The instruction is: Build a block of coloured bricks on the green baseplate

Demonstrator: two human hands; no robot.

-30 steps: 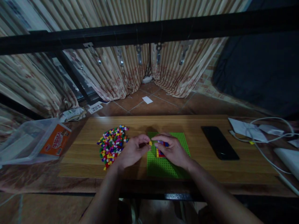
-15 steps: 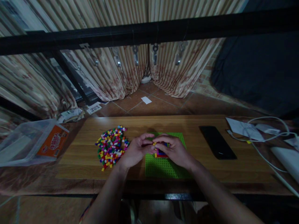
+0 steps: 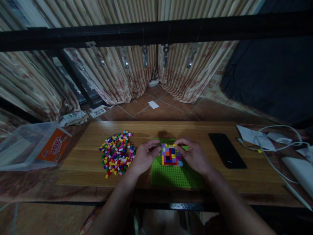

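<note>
A small square build of many-coloured toy bricks (image 3: 168, 160) sits on the green studded baseplate (image 3: 176, 178). My left hand (image 3: 146, 155) is beside the build's left edge, its thumb and forefinger slightly apart with nothing visible between them. At the build's far right corner, my right hand (image 3: 193, 155) has its thumb and forefinger closed around a small yellow brick (image 3: 175, 145). Whether that brick is pressed onto the build I cannot tell. Left of my left hand lies a loose pile of small mixed-colour bricks (image 3: 117, 153).
A black phone-like slab (image 3: 227, 150) lies on the wooden table (image 3: 80, 163) to the right. White cables (image 3: 281, 147) and papers (image 3: 254, 137) are beyond it. A clear plastic box (image 3: 26, 147) with an orange label stands at the left. A dark bar (image 3: 156, 32) crosses ahead.
My hands have parted from the middle of the build. The right went to its far right corner, the left slightly leftward, and the build's top now shows.
</note>
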